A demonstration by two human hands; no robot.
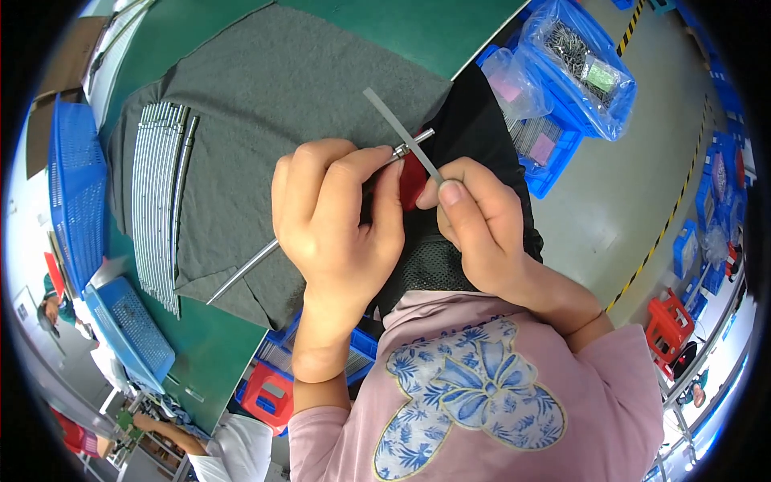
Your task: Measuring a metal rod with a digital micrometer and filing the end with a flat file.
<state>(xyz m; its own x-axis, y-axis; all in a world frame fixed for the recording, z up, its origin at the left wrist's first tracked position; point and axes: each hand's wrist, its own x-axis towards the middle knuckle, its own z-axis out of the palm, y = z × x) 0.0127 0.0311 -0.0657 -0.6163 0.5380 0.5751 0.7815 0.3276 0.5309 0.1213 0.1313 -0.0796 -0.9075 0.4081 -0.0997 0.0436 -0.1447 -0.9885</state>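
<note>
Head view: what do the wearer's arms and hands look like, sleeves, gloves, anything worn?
Both hands are bare: no gloves, rings or watch visible on the left hand or right hand. The forearms are uncovered up to pink sleeves pushed back towards the elbows. The same pink top carries a blue-and-white floral bow print. Fingernails look short and unpainted.

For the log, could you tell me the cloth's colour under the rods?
The cloth is dark grey, clearest in the head view.

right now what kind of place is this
Likely a factory assembly bench: a row of metal rods on a grey cloth, blue bins of bagged small parts, and yellow-black floor tape.
</note>
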